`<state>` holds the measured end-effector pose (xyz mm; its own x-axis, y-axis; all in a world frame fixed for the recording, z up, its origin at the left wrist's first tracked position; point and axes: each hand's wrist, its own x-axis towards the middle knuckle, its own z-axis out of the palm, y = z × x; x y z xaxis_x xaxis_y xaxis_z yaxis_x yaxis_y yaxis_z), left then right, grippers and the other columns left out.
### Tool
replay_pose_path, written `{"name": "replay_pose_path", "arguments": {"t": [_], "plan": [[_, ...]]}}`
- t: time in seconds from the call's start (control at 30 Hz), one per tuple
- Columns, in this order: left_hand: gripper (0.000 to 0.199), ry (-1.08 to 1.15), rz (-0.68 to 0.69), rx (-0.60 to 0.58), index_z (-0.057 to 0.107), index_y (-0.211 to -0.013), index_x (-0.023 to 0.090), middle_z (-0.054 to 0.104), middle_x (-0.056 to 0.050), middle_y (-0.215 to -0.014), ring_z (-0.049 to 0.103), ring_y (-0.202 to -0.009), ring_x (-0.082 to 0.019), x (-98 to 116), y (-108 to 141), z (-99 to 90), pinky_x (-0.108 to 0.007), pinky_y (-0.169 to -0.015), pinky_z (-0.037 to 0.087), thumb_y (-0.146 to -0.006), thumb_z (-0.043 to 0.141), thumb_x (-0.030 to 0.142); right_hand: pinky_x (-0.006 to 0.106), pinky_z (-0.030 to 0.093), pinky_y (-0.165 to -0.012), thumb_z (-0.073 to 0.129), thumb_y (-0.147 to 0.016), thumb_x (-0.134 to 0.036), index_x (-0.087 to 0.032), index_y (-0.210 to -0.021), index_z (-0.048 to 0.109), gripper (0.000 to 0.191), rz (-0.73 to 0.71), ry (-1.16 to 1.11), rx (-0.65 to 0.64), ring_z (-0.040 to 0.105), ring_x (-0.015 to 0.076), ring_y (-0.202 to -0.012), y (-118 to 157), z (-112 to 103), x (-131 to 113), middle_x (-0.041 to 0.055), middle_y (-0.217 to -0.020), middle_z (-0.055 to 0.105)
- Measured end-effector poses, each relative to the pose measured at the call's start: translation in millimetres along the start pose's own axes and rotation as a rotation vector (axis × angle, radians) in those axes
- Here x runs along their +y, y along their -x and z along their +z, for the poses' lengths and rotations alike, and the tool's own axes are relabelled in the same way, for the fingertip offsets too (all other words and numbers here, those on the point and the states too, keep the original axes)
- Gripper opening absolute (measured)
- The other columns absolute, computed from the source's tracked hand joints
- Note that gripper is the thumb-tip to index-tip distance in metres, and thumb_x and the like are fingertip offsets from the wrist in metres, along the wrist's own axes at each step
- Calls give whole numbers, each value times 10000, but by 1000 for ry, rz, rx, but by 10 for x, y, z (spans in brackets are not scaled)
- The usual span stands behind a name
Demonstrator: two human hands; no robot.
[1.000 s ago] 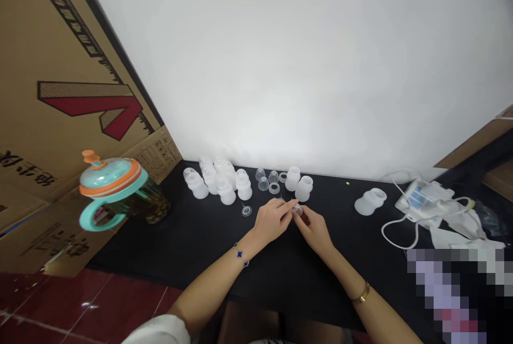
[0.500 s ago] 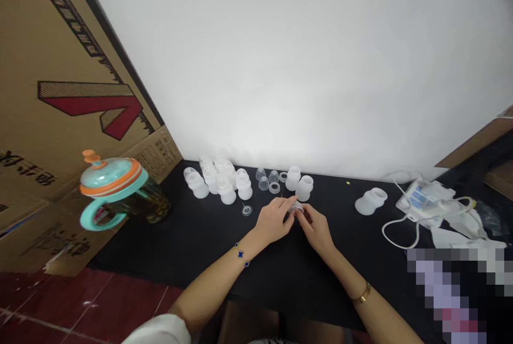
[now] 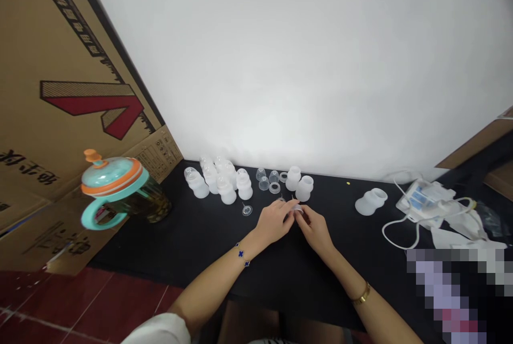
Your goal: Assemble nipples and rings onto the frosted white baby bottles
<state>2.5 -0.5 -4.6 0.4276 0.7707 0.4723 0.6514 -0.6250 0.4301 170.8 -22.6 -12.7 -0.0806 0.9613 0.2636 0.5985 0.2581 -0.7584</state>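
Note:
My left hand (image 3: 276,221) and my right hand (image 3: 316,229) meet over the black table (image 3: 192,248), fingers closed round a small whitish ring-like part (image 3: 296,208), mostly hidden by the fingertips. Just beyond them stand two open white bottles (image 3: 304,188). Beside these are several clear domed caps (image 3: 263,183) and white rings (image 3: 274,188). A cluster of capped white bottles (image 3: 226,190) stands to the left. A clear disc with a thin stem (image 3: 247,210) lies left of my left hand.
A large turquoise-lidded jug (image 3: 136,194) stands at the left by a cardboard box (image 3: 80,55). At the right, an open white bottle (image 3: 371,202) lies tilted near a white cable (image 3: 385,232) and plastic packaging (image 3: 425,202). A white wall (image 3: 304,66) rises behind.
The fingers of both hands have shifted slightly around the small part. Another clear piece shows a little more behind my left fingers. The bottles and caps have not moved.

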Motion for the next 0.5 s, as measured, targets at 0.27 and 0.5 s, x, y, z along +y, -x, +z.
{"name": "replay_pose_path", "arguments": {"t": [0.27, 0.5], "plan": [[349, 17, -2, 14, 621, -1270, 246, 741, -29, -1025, 676, -937, -189, 14, -3, -17, -329, -885, 561, -943, 507, 195, 260, 390, -579, 462, -980, -428, -210, -858, 632, 302, -7, 27, 1, 557, 166, -593, 5, 8, 8, -1, -681, 620], [336, 9, -19, 2, 625, -1262, 238, 741, -35, -988, 683, -899, -194, 13, 1, -26, -311, -795, 569, -952, 500, 207, 262, 389, -587, 447, -985, -458, -218, -937, 649, 318, 36, 36, 3, 572, 172, -606, 21, -5, -37, 1, -709, 643]]}}
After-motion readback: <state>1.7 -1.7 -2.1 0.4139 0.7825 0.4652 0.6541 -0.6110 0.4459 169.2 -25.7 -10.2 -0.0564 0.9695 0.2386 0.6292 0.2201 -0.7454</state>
